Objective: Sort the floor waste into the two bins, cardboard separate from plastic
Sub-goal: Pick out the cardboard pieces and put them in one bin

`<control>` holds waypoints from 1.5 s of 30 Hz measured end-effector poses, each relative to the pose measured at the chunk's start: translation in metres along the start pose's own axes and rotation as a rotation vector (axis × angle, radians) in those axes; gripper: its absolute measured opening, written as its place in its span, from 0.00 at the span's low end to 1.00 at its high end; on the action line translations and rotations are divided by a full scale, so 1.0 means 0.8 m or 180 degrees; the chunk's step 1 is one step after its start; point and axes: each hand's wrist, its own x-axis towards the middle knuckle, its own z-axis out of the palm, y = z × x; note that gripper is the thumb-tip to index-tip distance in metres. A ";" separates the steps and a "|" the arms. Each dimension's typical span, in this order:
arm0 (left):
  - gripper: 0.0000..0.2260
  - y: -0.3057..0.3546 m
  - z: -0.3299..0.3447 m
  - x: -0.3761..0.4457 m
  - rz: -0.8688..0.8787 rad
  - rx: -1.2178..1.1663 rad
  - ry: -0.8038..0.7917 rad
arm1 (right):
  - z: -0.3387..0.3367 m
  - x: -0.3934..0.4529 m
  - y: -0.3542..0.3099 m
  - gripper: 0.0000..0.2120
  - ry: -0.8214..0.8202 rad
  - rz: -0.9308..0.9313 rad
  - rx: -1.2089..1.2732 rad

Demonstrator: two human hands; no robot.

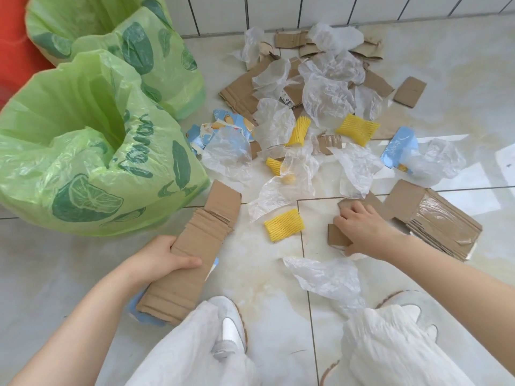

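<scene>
My left hand (167, 256) grips a stack of brown cardboard strips (195, 246) held above the floor beside the near green-lined bin (83, 151). A second green-lined bin (145, 51) stands behind it. My right hand (359, 227) rests on small cardboard pieces (337, 235) lying on the tiles, fingers curled over them. Ahead lies a scattered heap of clear plastic film (326, 98), brown cardboard (245, 90), yellow foam nets (282, 224) and blue printed carton scraps (401, 146).
A large flattened taped cardboard piece (437, 218) lies right of my right hand. Clear film (326, 277) lies near my right foot. My shoes and white trousers (231, 330) fill the bottom. A tiled wall (278, 9) closes the back; something red (11, 37) stands far left.
</scene>
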 end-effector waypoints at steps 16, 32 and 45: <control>0.19 0.004 -0.026 -0.033 -0.0188 -0.0239 -0.0951 | -0.085 -0.033 -0.032 0.11 0.1285 0.0261 0.5336; 0.09 0.062 0.047 0.052 0.0035 -0.1922 0.0252 | 0.003 -0.010 0.027 0.37 0.1241 0.1970 0.4887; 0.27 0.068 0.091 0.059 -0.0172 -0.0134 0.1273 | -0.010 0.021 -0.037 0.26 0.0578 0.1684 0.2833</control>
